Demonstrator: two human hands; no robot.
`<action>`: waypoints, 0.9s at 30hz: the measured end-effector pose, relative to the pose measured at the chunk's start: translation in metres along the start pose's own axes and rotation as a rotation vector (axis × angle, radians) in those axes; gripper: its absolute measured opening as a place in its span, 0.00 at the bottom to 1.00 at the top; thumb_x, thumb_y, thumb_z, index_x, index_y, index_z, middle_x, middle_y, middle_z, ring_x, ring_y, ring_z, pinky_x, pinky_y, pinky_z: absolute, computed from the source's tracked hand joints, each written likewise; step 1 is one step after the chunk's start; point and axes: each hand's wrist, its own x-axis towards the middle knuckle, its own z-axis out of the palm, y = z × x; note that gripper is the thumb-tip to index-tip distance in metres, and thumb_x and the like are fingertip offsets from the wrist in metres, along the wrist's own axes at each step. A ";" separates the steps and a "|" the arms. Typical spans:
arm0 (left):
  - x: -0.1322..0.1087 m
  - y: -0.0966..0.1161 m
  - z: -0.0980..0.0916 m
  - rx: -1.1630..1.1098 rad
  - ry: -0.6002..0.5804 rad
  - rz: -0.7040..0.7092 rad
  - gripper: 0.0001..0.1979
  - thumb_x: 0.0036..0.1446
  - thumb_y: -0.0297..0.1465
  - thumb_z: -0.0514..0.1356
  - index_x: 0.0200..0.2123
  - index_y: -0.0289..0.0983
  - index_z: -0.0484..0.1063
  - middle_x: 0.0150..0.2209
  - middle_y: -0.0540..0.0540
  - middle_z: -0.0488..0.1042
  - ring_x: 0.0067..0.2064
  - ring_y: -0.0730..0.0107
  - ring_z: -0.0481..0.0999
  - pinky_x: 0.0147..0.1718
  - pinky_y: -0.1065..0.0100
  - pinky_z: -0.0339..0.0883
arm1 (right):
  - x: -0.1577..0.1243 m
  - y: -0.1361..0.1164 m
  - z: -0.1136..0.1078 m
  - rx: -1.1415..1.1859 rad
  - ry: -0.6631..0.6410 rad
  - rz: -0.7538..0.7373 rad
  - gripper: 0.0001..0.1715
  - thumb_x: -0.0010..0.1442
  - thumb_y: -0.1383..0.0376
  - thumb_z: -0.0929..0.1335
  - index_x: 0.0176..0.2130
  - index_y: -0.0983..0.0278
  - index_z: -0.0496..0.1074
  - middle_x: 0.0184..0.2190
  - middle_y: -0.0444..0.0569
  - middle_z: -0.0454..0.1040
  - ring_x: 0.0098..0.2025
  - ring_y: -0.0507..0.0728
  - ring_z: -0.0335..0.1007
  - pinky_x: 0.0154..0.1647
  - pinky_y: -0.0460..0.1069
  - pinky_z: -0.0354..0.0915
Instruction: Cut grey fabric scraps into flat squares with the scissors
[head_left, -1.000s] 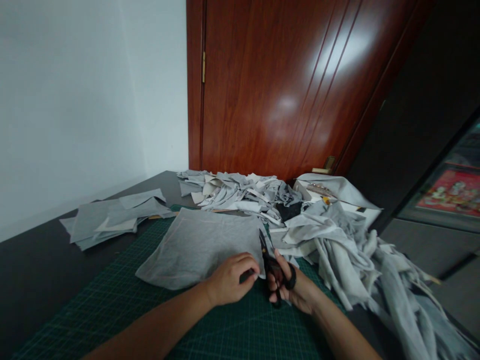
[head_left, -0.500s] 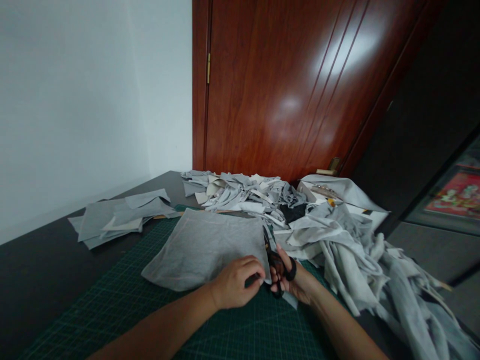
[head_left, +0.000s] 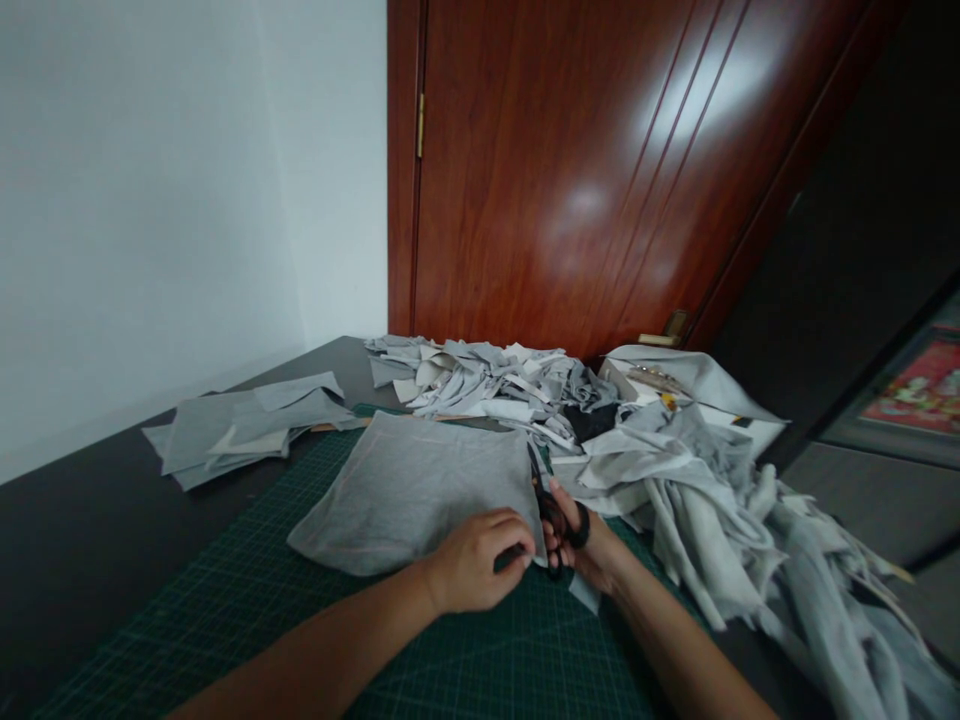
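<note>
A grey fabric square [head_left: 420,490] lies flat on a green cutting mat [head_left: 247,600]. My left hand [head_left: 476,560] is curled at the square's near right corner, pinching its edge. My right hand [head_left: 581,545] grips black scissors [head_left: 547,505] with fingers through the handles. The blades point away from me along the fabric's right edge. A narrow cut strip [head_left: 585,592] hangs by my right wrist.
A heap of grey and white fabric scraps [head_left: 675,470] covers the table's right and back. A stack of cut grey pieces [head_left: 240,425] lies at the left on the dark table [head_left: 90,520]. A red-brown door [head_left: 585,170] stands behind, a white wall to the left.
The scissors have advanced a little farther along the fabric's right edge. Both hands moved slightly forward with them, and the view shifted a bit to the left.
</note>
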 end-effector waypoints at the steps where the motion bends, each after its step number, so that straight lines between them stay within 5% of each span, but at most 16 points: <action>1: 0.000 0.000 0.000 0.002 -0.003 -0.005 0.06 0.58 0.24 0.54 0.36 0.37 0.69 0.34 0.46 0.74 0.37 0.68 0.73 0.39 0.67 0.68 | 0.000 0.000 0.001 -0.003 0.005 -0.011 0.33 0.55 0.39 0.67 0.23 0.66 0.65 0.15 0.39 0.62 0.14 0.46 0.58 0.14 0.41 0.63; 17: 0.000 0.000 -0.001 0.022 -0.018 -0.036 0.06 0.56 0.23 0.55 0.35 0.38 0.69 0.33 0.47 0.74 0.35 0.68 0.73 0.37 0.69 0.67 | -0.003 -0.003 0.003 -0.008 0.077 -0.076 0.30 0.53 0.42 0.70 0.25 0.64 0.62 0.16 0.36 0.59 0.13 0.43 0.53 0.10 0.37 0.54; 27: -0.001 0.001 -0.003 0.042 -0.143 -0.177 0.03 0.58 0.27 0.56 0.33 0.39 0.70 0.28 0.52 0.74 0.29 0.72 0.73 0.31 0.73 0.65 | -0.011 -0.007 -0.012 0.013 0.044 -0.016 0.27 0.57 0.44 0.69 0.31 0.65 0.66 0.18 0.37 0.62 0.14 0.44 0.56 0.11 0.39 0.61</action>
